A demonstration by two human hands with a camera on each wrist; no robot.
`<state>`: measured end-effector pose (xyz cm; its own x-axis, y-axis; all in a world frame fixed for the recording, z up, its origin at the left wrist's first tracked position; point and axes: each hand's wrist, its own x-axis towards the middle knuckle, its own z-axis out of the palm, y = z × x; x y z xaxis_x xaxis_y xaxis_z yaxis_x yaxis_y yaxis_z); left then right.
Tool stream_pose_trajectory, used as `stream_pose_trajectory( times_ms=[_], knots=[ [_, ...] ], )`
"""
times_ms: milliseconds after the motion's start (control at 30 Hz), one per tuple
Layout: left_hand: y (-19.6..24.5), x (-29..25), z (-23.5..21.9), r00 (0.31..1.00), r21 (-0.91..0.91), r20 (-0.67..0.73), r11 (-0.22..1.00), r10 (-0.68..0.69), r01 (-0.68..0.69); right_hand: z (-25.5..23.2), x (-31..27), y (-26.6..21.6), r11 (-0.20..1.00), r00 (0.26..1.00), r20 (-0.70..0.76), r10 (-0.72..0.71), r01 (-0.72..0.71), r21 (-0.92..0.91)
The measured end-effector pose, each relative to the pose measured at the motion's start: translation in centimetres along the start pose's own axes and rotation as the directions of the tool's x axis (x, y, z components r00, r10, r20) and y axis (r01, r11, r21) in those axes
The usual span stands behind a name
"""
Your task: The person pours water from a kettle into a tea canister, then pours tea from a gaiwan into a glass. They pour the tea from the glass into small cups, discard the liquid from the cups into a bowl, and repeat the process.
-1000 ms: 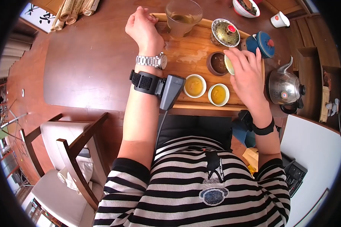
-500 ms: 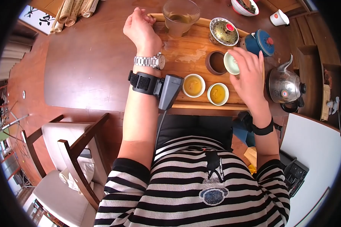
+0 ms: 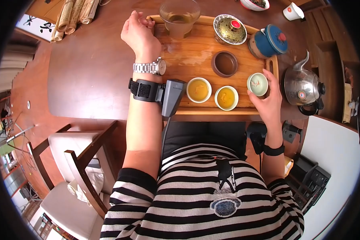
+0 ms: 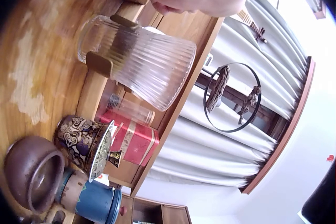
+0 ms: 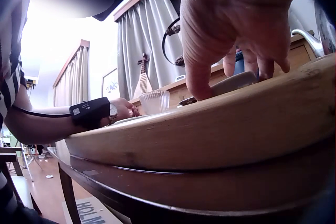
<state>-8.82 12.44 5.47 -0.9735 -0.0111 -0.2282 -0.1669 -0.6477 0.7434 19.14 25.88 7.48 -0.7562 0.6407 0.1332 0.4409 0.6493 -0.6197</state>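
Note:
My right hand (image 3: 271, 105) grips a small pale-green teacup (image 3: 257, 83) by its rim, thumb on the near side and fingers round the far right. The cup is low over the right end of the wooden tea tray (image 3: 206, 56); in the right wrist view the tray's side hides its base. Left of it stand two teacups of amber tea, one (image 3: 227, 98) nearer than the other (image 3: 199, 90). A brown round bowl (image 3: 224, 64) sits behind them. My left hand (image 3: 139, 35) rests idle by the tray's back left corner, fingers loosely curled, beside a ribbed glass pitcher (image 3: 180, 20).
A lidded patterned gaiwan (image 3: 230, 30) and a blue lidded jar (image 3: 269, 42) line the tray's back right. Off the tray's right side stands a steel kettle (image 3: 302, 88). A white paper cup (image 3: 293, 12) and rolled bamboo mats (image 3: 74, 16) lie farther back.
My right hand has brought the pale-green cup from beside the brown bowl toward me and to the right, turning it from tilted to upright. My left hand has stayed idle by the tray corner.

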Motion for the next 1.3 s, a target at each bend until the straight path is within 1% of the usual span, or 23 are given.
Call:
stream_pose_trajectory(
  times_ms=[133,200,433,633,700,733,800,867,933,1033,1100,1133,1300],
  knots=[
    [-0.2,0.3,-0.2,1.0,0.003,0.01,1.0,-0.002,0.002,-0.3,-0.8,0.6,0.999,1.0,-0.011,-0.012,0.012,-0.046],
    [-0.2,0.3,-0.3,1.0,0.002,0.009,1.0,0.005,-0.005,-0.5,-1.0,0.6,0.992,1.0,0.006,-0.001,0.002,-0.123],
    [-0.1,0.2,-0.1,1.0,-0.006,-0.009,1.0,0.009,-0.009,-0.5,-1.5,1.3,0.987,0.999,0.039,0.025,-0.018,-0.159],
    [-0.2,0.3,-0.2,1.0,0.001,0.0,1.0,0.021,-0.021,-0.4,-1.7,0.7,0.979,0.999,0.037,-0.01,0.017,-0.202],
    [-0.3,0.4,-0.3,0.999,-0.008,0.021,0.999,0.032,-0.032,-0.2,-1.9,0.2,0.97,0.986,-0.039,-0.164,0.155,-0.185],
    [-0.3,0.4,-0.3,0.999,-0.008,0.02,0.999,0.032,-0.032,0.0,-2.1,-0.2,0.97,0.986,-0.039,-0.165,0.155,-0.185],
    [-0.3,0.3,-0.2,1.0,-0.008,0.014,1.0,0.028,-0.028,0.6,-2.6,-1.4,0.956,0.961,0.014,-0.275,0.275,-0.104],
    [-0.2,0.2,-0.2,0.999,-0.001,0.011,1.0,0.031,-0.031,1.2,-2.9,-2.3,0.952,0.951,0.087,-0.296,0.301,-0.054],
    [-0.2,0.2,-0.1,0.999,0.007,0.007,0.999,0.036,-0.036,2.1,-3.3,-3.0,0.959,0.953,0.148,-0.264,0.276,-0.064],
    [-0.2,0.2,-0.2,1.0,0.003,-0.013,1.0,0.017,-0.017,3.0,-3.6,-3.1,0.963,0.955,0.141,-0.261,0.267,-0.026],
    [-0.3,0.3,-0.3,1.0,0.016,0.015,1.0,0.021,-0.021,3.3,-3.5,-2.9,0.969,0.96,0.14,-0.244,0.248,-0.012],
    [-0.3,0.3,-0.3,1.0,0.015,0.014,1.0,0.021,-0.021,3.4,-3.5,-2.9,0.974,0.964,0.139,-0.226,0.228,0.001],
    [-0.3,0.3,-0.2,1.0,-0.006,0.0,1.0,0.017,-0.017,3.3,-3.2,-3.1,0.975,0.966,0.128,-0.223,0.223,0.018]
  ],
)
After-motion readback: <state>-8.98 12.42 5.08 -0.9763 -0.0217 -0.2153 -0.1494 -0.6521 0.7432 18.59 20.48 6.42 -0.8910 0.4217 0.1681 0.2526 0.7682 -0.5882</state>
